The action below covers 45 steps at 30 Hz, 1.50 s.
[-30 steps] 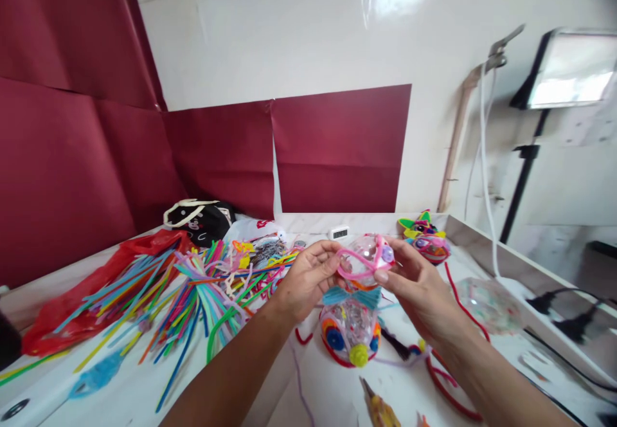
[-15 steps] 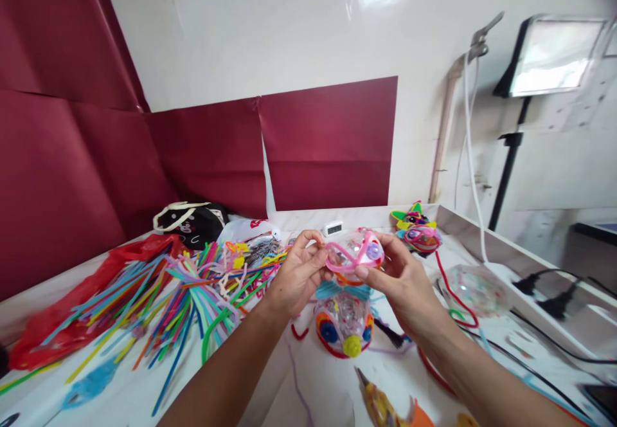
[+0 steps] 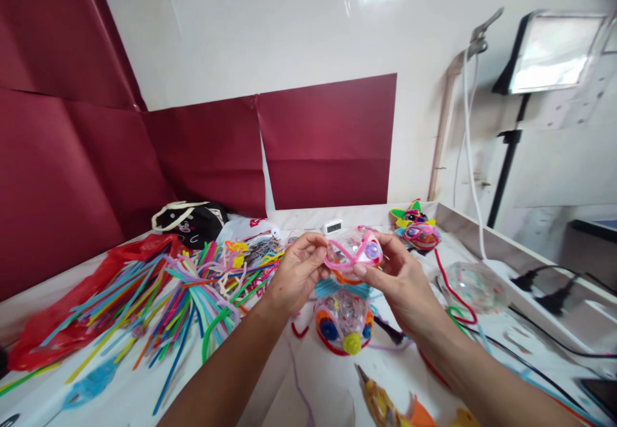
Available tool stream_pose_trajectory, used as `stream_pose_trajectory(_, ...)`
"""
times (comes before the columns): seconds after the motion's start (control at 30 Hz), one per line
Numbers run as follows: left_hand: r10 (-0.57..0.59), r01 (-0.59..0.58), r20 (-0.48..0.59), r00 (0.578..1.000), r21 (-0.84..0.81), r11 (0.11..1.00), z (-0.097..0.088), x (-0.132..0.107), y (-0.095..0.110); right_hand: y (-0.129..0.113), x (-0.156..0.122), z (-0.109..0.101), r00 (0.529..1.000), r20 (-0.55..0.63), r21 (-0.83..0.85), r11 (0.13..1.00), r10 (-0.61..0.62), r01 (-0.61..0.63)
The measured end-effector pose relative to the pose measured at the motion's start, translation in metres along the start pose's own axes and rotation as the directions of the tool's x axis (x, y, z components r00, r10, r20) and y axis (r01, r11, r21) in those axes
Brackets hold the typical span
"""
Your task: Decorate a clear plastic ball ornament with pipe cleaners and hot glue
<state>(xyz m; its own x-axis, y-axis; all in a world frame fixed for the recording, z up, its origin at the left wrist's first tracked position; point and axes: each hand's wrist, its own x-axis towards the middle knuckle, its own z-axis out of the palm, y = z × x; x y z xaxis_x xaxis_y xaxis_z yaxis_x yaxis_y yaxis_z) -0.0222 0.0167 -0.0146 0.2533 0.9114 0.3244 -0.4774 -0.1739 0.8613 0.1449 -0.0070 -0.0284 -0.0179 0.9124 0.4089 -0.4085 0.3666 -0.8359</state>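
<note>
In the middle of the head view, a clear plastic craft figure (image 3: pixel 348 244) is held up between both hands. A pink pipe cleaner (image 3: pixel 344 265) bent into loops lies across its front, with a purple button eye inside the right loop. My left hand (image 3: pixel 303 271) pinches at the left end of the pink loops; its fingertips partly hide what they grip. My right hand (image 3: pixel 402 278) grips the figure's right side, thumb in front and fingers behind. Just below stands another clear figure (image 3: pixel 343 324) with blue button eyes, a yellow pom-pom nose and a light blue bow.
Many coloured pipe cleaners (image 3: pixel 187 305) lie at left by a red plastic bag (image 3: pixel 43 330) and black bag (image 3: pixel 193 224). A small digital clock (image 3: pixel 332 227) stands behind. At right are a decorated figure (image 3: pixel 417 227), clear plastic piece (image 3: pixel 475 289) and cables. A yellow pointed tool (image 3: pixel 380 401) lies in front.
My hands stay almost in place around the held figure. The pink loops have tilted slightly, and the whole view has shifted a little.
</note>
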Motion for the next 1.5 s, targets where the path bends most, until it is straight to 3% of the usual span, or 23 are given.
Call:
stream_pose_trajectory(0.23, -0.028, 0.028, -0.025, 0.999, -0.003, 1.000, -0.001, 0.000, 0.000, 0.002, 0.000, 0.000, 0.999, -0.014, 0.020, 0.998, 0.052, -0.052)
stream_pose_trajectory(0.53, 0.026, -0.025, -0.013, 1.000, 0.026, 0.999, 0.000, -0.001, 0.000, 0.005, 0.002, -0.003, 0.998, 0.009, 0.025, 0.998, 0.058, -0.058)
stream_pose_trajectory(0.87, 0.166, -0.141, -0.039, 0.985, 0.362, 0.921, -0.003, -0.003, -0.004, 0.006, 0.001, -0.003, 0.997, -0.011, 0.042, 0.996, 0.076, -0.076)
stream_pose_trajectory(1.1, 0.368, -0.313, 0.010, 0.930, 0.547, 0.776, 0.007, -0.009, 0.004, 0.005, -0.001, 0.000, 0.999, -0.010, 0.043, 0.998, 0.043, -0.042)
stream_pose_trajectory(1.33, 0.485, -0.380, -0.056, 0.873, 0.546, 0.747, 0.009, -0.013, 0.002, -0.001, -0.008, 0.005, 1.000, -0.016, 0.012, 1.000, 0.008, -0.008)
stream_pose_trajectory(1.5, 0.571, -0.423, -0.068, 0.818, 0.601, 0.678, 0.013, -0.016, 0.004, -0.005, -0.011, 0.007, 1.000, -0.017, 0.007, 1.000, -0.003, 0.003)
